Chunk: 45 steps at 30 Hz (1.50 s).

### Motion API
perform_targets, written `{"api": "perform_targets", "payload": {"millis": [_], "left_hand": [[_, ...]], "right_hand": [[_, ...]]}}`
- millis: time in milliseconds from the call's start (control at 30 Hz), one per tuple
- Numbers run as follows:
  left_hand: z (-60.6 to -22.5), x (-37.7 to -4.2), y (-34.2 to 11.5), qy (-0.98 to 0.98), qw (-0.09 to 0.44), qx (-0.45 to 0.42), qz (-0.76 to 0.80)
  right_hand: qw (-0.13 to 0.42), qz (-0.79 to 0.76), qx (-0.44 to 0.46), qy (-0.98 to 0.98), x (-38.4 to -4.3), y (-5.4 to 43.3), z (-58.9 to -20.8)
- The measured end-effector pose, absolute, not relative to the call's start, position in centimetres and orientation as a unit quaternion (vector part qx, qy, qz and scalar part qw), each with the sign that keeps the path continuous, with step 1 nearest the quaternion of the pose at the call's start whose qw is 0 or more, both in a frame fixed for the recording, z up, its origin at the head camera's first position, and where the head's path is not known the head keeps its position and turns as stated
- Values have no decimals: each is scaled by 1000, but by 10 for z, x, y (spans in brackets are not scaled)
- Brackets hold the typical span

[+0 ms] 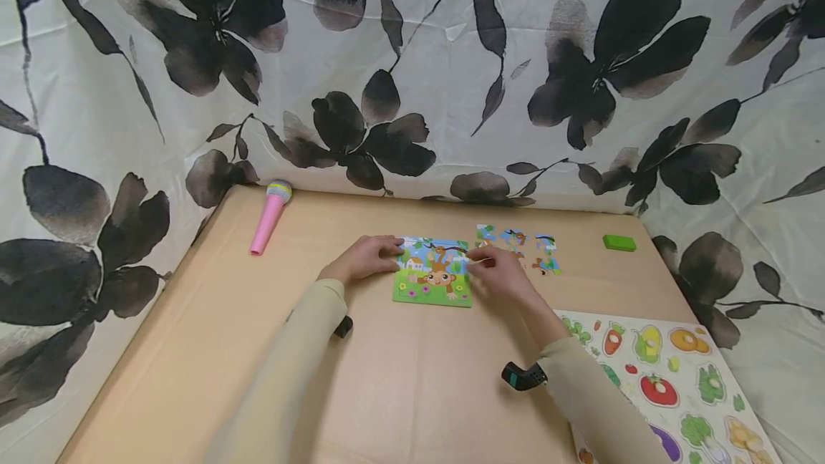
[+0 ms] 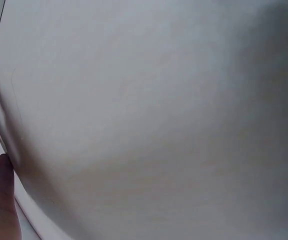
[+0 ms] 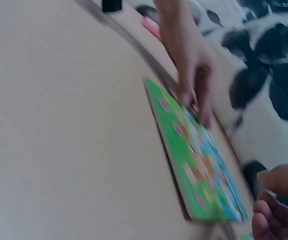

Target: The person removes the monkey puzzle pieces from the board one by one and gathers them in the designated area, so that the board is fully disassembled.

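A monkey picture puzzle [image 1: 412, 294] with a green lower edge lies flat on the table. My left hand [image 1: 366, 258] touches its upper left edge; in the right wrist view the fingertips [image 3: 204, 117] rest on that edge. At the puzzle's right edge is my right hand [image 1: 505, 279], its fingers loosely curled, with nothing seen between thumb and fingers in the right wrist view. Several loose puzzle pieces [image 1: 546, 264] lie just beyond the right hand. Only some fingers [image 2: 5, 175] of the left hand show in its own wrist view.
A pink toy microphone [image 1: 266, 224] lies at the back left of the table [image 1: 387, 392]. Toward the back right sits a green block [image 1: 619, 243]. Under the right forearm lies a white board with vegetable pictures [image 1: 686, 371]. Floral cloth [image 1: 451, 92] hangs behind the table.
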State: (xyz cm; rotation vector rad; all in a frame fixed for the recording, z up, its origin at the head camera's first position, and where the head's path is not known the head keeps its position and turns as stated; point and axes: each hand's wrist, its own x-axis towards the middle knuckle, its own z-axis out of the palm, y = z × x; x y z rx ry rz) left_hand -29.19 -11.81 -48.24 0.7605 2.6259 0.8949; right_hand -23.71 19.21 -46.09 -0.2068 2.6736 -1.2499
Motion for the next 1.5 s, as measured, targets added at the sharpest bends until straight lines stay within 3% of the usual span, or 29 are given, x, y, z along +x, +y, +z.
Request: {"api": "perform_targets", "payload": {"millis": [167, 367, 900, 1233, 1500], "left_hand": [[-483, -293, -119, 905, 129, 266, 306], [-486, -294, -118, 906, 120, 272, 301], [-487, -292, -122, 906, 111, 272, 303], [-487, -293, -120, 907, 117, 266, 304], [-486, -293, -118, 905, 115, 270, 307]], "right_hand": [[144, -469, -114, 864, -233, 151, -468], [149, -475, -130, 857, -233, 123, -475], [122, -433, -146, 881, -230, 104, -491], [87, -357, -229, 901, -230, 93, -489], [95, -335, -221, 911, -229, 91, -485]]}}
